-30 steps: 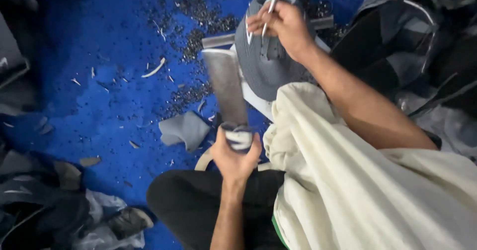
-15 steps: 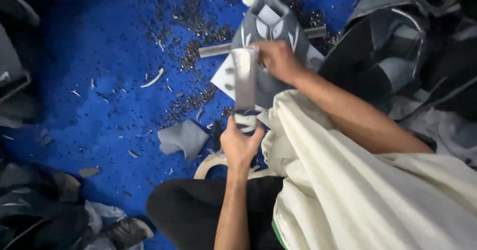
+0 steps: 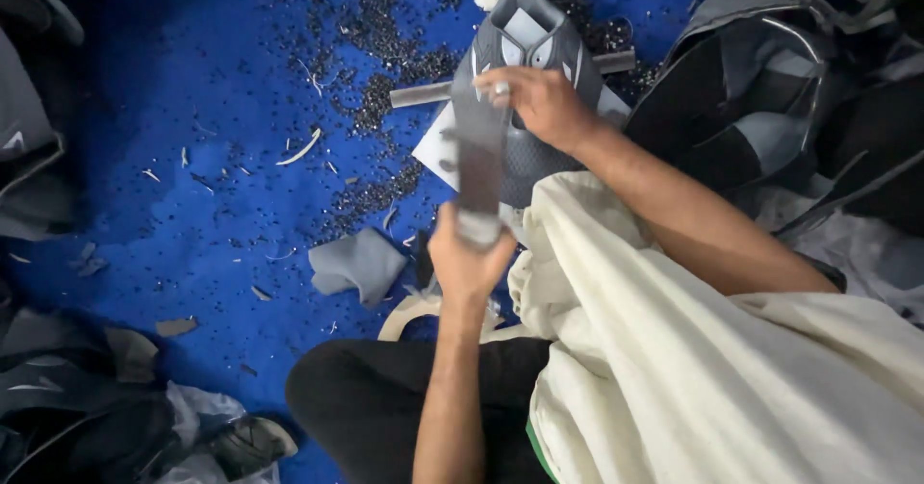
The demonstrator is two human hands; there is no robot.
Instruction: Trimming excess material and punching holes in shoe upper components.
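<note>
My left hand [image 3: 469, 258] grips the lower end of a long grey strip [image 3: 478, 162] of shoe material. It holds the strip up in front of me. My right hand [image 3: 539, 104] pinches the strip's upper end against a grey shoe upper [image 3: 532, 171]. The upper has white stripe marks and rests on a metal rod [image 3: 423, 92] over a white sheet [image 3: 435, 145]. My right forearm crosses a cream cloth [image 3: 674, 349] on my lap.
Black punched scraps [image 3: 385, 61] and pale slivers litter the blue floor [image 3: 192, 109]. A cut grey piece [image 3: 358, 265] lies by my knee. Piles of dark shoe uppers lie at the right [image 3: 751, 109], the left edge [image 3: 29, 147] and the lower left [image 3: 77, 407].
My right hand has come down from the top of the upper onto the strip's far end. The strip, earlier broadside to me, now looks narrower and sits against the upper.
</note>
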